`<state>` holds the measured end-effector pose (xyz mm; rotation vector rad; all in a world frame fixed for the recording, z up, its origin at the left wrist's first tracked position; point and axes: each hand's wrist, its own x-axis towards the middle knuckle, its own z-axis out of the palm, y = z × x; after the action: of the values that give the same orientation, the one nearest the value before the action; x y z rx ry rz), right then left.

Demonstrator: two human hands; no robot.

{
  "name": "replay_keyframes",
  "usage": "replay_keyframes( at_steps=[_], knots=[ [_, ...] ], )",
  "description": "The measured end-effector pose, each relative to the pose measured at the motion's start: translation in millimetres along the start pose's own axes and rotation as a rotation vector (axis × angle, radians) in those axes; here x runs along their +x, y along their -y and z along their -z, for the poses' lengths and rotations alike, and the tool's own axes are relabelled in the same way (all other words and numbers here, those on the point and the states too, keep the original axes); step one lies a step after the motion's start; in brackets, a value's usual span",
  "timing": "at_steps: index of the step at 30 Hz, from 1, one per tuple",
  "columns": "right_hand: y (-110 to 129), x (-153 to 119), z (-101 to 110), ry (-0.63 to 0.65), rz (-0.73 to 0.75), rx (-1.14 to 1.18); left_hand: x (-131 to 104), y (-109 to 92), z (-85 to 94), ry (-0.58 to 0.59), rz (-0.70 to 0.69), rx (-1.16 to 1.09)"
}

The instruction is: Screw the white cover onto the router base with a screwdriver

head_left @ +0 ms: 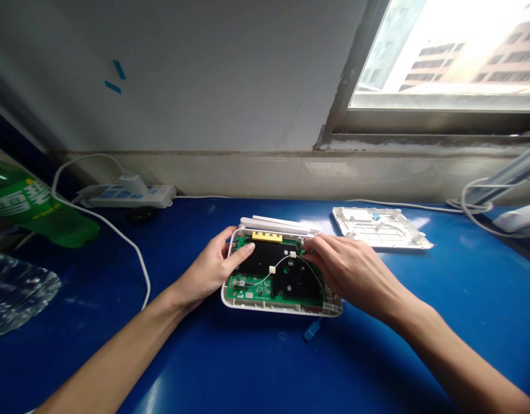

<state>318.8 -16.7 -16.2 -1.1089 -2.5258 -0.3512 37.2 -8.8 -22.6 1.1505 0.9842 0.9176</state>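
Observation:
An opened white router (282,308) shows its green circuit board (261,291) and a black plate (265,256). A thin white antenna wire (306,263) curves over the plate, fixed by two small pale pads. Along the back edge are a yellow port block (267,236) and white antennas (277,225). My left hand (208,261) grips the router's left side, thumb on top near the black plate. At the upper right corner, my right hand (349,267) is closed, its fingertips bent into the case; whatever they pinch is hidden.
A white plastic cover (379,229) lies behind on the right. A small blue piece (312,330) sits at the router's front. To the left are a power strip (157,196), a white cable (131,241), a green bottle (36,207) and a clear bottle (21,293). A wall stands behind the blue table (230,368).

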Motion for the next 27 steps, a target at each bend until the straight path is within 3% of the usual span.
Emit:
replay_keyframes(
  at_steps=[9, 21, 27],
  knots=[
    [8, 5, 2, 0.021, -0.103, 0.020, -1, 0, 2.7, -0.036, -0.008, 0.037],
    [5, 1, -3, -0.007, -0.100, 0.036, -2, -2, 16.6, 0.178, 0.040, -0.028],
    [4, 1, -2, -0.036, -0.080, 0.024, -3, -5, 16.4, 0.203, 0.033, -0.042]
  ],
)
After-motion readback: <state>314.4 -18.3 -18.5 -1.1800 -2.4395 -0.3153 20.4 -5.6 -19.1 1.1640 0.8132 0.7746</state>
